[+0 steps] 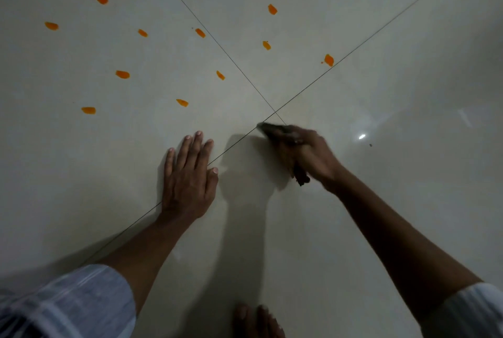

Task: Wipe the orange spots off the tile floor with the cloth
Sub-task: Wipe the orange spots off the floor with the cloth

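Note:
Several orange spots are scattered over the pale glossy tile floor [353, 201], mostly in the upper left; the nearest ones are an orange spot [182, 102] and another orange spot [88, 110]. My right hand [307, 155] is shut on a dark cloth [272, 129], pressed to the floor just below the crossing of the grout lines. The cloth is blurred and partly hidden under my fingers, with a dark end sticking out below my palm. My left hand [187, 174] lies flat on the tile with fingers spread, holding nothing, to the left of the cloth.
Two thin grout lines cross at a joint [275, 111] just above the cloth. A bare foot [257, 318] shows at the bottom edge. A light reflection [362, 136] glints on the tile to the right. No spots lie on the tiles right of and below the hands.

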